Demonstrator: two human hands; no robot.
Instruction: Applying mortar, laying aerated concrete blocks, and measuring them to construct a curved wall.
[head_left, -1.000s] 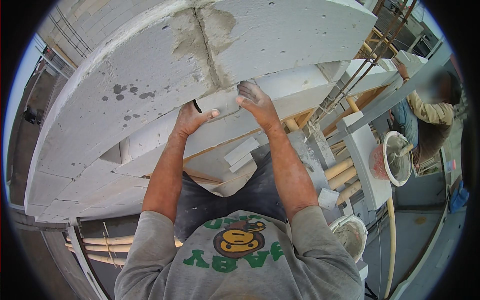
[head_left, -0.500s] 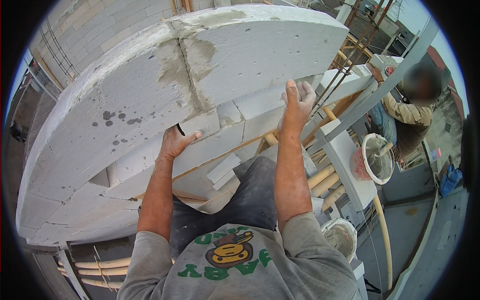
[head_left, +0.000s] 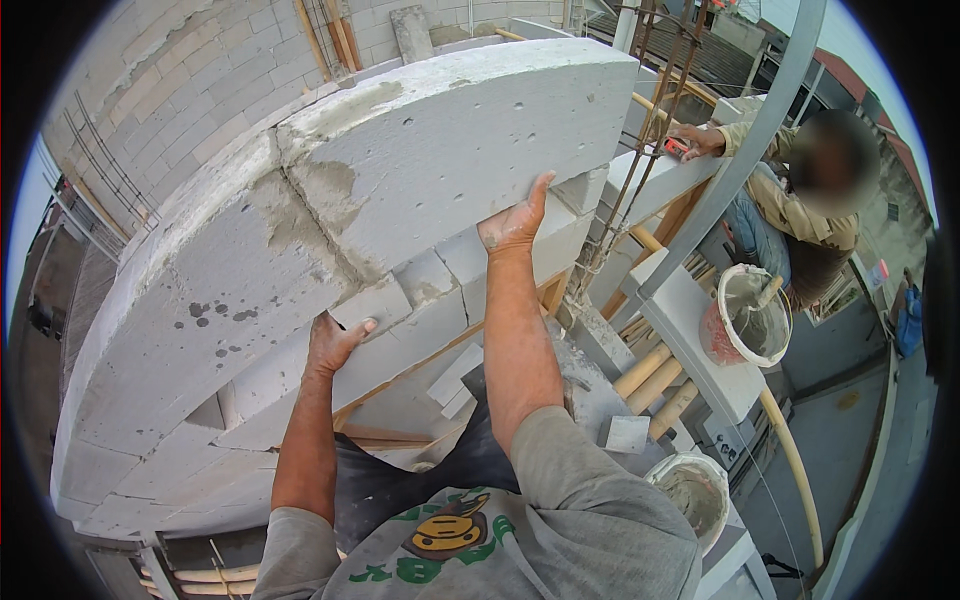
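My left hand (head_left: 337,343) grips a small white block (head_left: 374,308) wedged under the curved wall's joint. Its thumb lies along the block, and the other fingers are hidden behind. My right hand (head_left: 514,218) is hooked under the lower edge of a large curved white block (head_left: 480,135), thumb up against its face and fingertips out of sight in the gap. Left of it, a second curved block (head_left: 200,280) meets it at a cracked joint smeared with grey mortar (head_left: 305,215). Below runs a course of pale blocks (head_left: 440,300).
A co-worker (head_left: 800,215) at the right holds a small red tool (head_left: 677,148) by the wall. A mortar bucket (head_left: 750,318) stands on a ledge (head_left: 700,350), with another bucket (head_left: 693,497) lower down. Upright rebar (head_left: 650,130), a slanting metal post (head_left: 740,160) and bamboo poles (head_left: 655,385) stand nearby.
My right hand has gone from raised and open near the block's right end to under its lower edge. The left hand stays on the small block. The view has shifted.
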